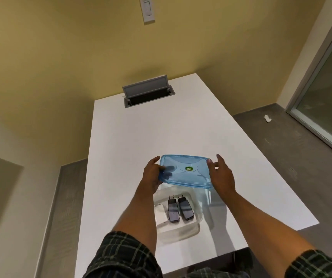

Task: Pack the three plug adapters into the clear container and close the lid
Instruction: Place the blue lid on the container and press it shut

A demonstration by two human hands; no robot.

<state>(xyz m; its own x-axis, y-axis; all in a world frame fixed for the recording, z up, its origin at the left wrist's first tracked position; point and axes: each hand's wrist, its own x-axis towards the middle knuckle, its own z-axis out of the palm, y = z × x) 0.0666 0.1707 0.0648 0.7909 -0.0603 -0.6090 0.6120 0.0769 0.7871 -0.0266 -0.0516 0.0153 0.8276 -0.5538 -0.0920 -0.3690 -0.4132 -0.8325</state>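
A clear container [181, 230] stands on the white table [151, 133] near its front edge. Inside it lie two black plug adapters [173, 210] [185, 207] side by side and a white plug adapter [161, 214] to their left. A blue translucent lid [185, 171] with a green sticker hangs in the air just beyond the container, tilted toward me. My left hand [152, 173] grips the lid's left edge with fingers under it. My right hand [221, 175] holds the lid's right edge.
A raised grey cable-box flap [146, 88] stands at the table's far end. A white wall switch [147, 10] is on the yellow wall. A glass door [325, 93] and a scrap of paper [267, 118] on the grey floor are at right.
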